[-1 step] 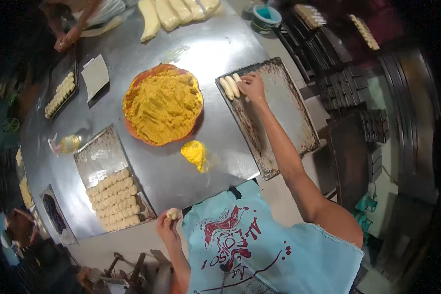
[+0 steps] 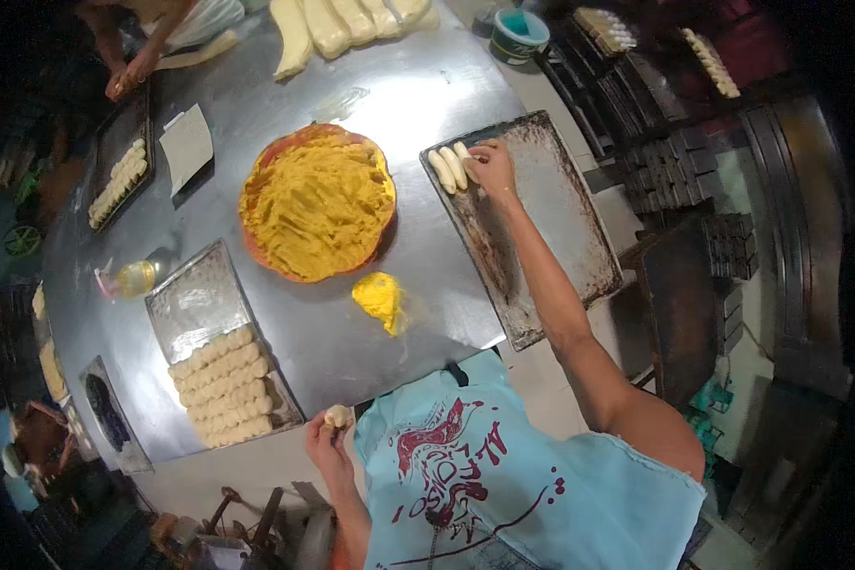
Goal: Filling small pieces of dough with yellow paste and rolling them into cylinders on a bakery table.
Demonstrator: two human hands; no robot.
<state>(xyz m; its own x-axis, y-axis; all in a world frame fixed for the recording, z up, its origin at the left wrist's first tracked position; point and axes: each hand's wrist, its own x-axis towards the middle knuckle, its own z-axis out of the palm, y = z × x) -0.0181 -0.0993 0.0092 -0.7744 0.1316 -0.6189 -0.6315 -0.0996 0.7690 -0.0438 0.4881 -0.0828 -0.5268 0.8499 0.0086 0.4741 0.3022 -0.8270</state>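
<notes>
My right hand (image 2: 490, 171) reaches over the far left corner of a worn, dark-edged baking tray (image 2: 551, 190). Its fingers are closed around the near part of a pale dough roll (image 2: 464, 152), which they partly hide. Two more dough rolls (image 2: 442, 171) lie close together just left of it. Low by the table's front edge, my left hand (image 2: 325, 445) pinches a small piece of dough (image 2: 336, 416). A scalloped orange bowl (image 2: 254, 237) heaped with yellow filling (image 2: 318, 204) stands between the trays. Nearer me, a loose bright-yellow lump (image 2: 378, 301) sits on the metal table.
At the left, a tray (image 2: 195, 294) carries rows of dough balls (image 2: 223, 388). A bottle of yellowish liquid (image 2: 135, 277) and a sheet of paper (image 2: 187, 152) lie beyond. Dough slabs (image 2: 328, 27) rest at the far edge. Another person's hands (image 2: 128, 78) work at far left.
My right hand stays at the dough rolls and my left keeps its dough piece. The whole view shifts very slightly.
</notes>
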